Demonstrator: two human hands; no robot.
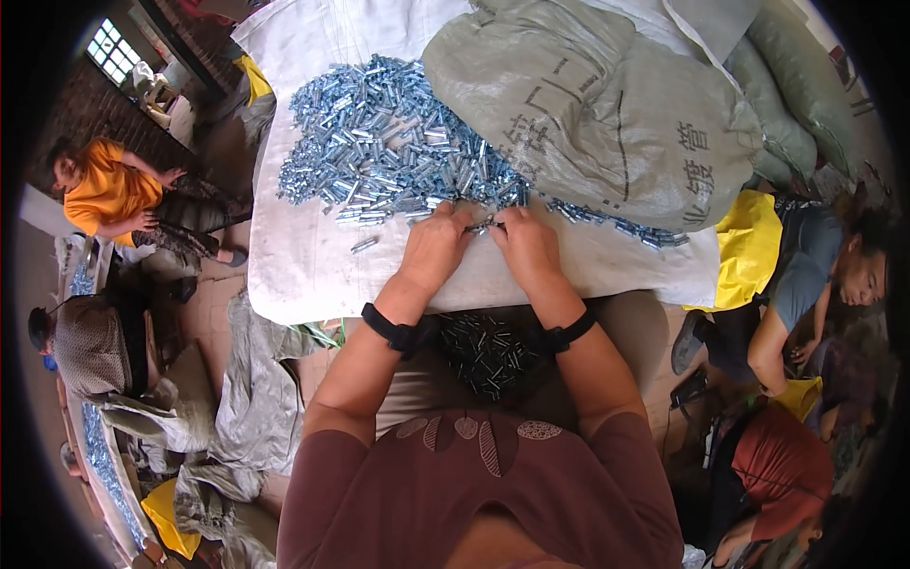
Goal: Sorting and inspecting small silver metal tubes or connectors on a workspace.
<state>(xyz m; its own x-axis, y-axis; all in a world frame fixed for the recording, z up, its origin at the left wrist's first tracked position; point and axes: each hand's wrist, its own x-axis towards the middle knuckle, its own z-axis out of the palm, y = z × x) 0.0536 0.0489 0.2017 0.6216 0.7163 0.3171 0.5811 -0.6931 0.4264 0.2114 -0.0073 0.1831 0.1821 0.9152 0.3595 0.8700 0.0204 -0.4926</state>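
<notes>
A large heap of small blue-silver metal sleeves (379,142) covers the far part of the white cloth-covered table (313,280). At the heap's near edge, my left hand (438,248) is closed, its thumb and fingers pinched together. Close beside it on the right, my right hand (526,247) pinches too. A small metal piece (483,225) shows between the fingertips of both hands; its exact shape is partly hidden. One loose sleeve (364,245) lies left of my left hand. Below my forearms, many dark slim metal pins (488,353) lie in a dark holder at my lap.
A grey-green woven sack (607,114) lies over the heap's right side. Yellow sacking (749,251) hangs at the table's right edge. Other people work on both sides: one in an orange shirt (114,190) at left, one in a grey-blue shirt (806,266) at right. Grey sacks (261,389) lie lower left.
</notes>
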